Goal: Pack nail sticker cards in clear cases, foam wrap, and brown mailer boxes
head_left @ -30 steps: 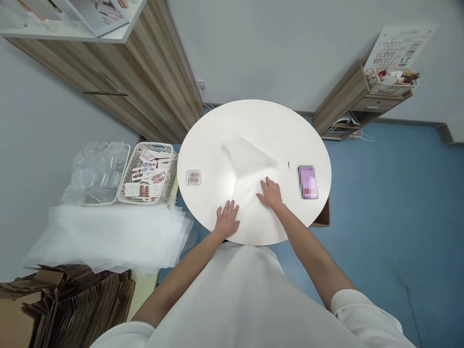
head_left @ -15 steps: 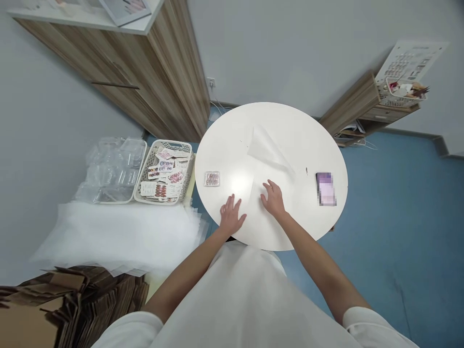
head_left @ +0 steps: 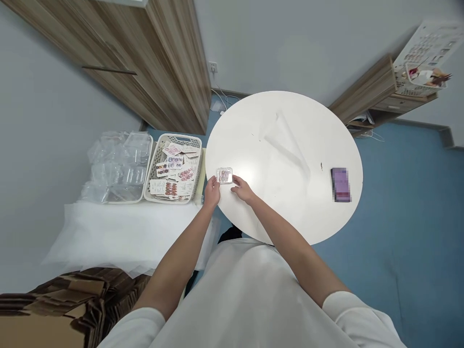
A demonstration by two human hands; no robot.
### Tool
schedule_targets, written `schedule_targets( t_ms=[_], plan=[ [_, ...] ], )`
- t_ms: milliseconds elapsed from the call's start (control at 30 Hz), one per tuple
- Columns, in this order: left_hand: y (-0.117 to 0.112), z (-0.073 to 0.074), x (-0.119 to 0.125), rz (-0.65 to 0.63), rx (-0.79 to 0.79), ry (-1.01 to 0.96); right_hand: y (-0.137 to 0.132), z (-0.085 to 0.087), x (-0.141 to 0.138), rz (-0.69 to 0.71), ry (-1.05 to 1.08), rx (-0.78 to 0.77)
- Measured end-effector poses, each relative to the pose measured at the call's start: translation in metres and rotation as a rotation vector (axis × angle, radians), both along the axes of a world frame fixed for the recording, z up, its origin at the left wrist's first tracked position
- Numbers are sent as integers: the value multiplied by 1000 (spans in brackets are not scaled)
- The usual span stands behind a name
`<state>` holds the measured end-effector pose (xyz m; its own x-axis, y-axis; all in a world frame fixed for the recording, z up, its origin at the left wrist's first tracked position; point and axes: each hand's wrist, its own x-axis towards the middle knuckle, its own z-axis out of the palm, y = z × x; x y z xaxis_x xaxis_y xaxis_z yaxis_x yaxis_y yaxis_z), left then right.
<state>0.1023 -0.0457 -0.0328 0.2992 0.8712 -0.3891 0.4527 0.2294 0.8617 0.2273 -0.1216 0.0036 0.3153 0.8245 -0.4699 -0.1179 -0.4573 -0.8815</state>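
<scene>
A small clear plastic case of pink press-on nails is at the left edge of the round white table. My left hand is closed on its left side, the thumb at the near corner. At the opposite side, the fingertips of my right hand grip the right edge, with the thumb slightly lower. Whether the case is lifted off the tabletop, I cannot tell. A thin translucent sheet lies with a fold across the table, beyond my right hand.
A phone lies on the right of the table. To the left stand a white basket of nail cards and a tray of clear plastic cases. A stack of white sheets and folded cardboard are nearer me.
Both hands have left the sheet area, moving left and away from me to the nail case, and have taken hold of its sides. The view has shifted slightly left.
</scene>
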Motion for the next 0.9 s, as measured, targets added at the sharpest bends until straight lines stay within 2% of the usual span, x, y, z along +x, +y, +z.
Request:
schedule_targets(
  t_ms=[100, 233, 467, 633, 767, 900],
  plan=[
    [-11, 1, 0, -33, 14, -53, -12, -1, 4, -33, -21, 4],
    [-37, 10, 11, -136, 30, -104, -50, 1, 19, -71, -101, 25],
    [-110, 33, 50, -456, 31, -122, -154, 7, 55, -197, -343, 6],
    [-157, 37, 71, -654, 31, -93, -221, 9, 75, -158, -491, -36],
    [-184, 35, 76, -723, 46, -52, -252, 2, 82, -95, -561, -45],
    [-200, 33, 75, -725, 98, 9, -262, -8, 83, -37, -539, -25]
  ],
)
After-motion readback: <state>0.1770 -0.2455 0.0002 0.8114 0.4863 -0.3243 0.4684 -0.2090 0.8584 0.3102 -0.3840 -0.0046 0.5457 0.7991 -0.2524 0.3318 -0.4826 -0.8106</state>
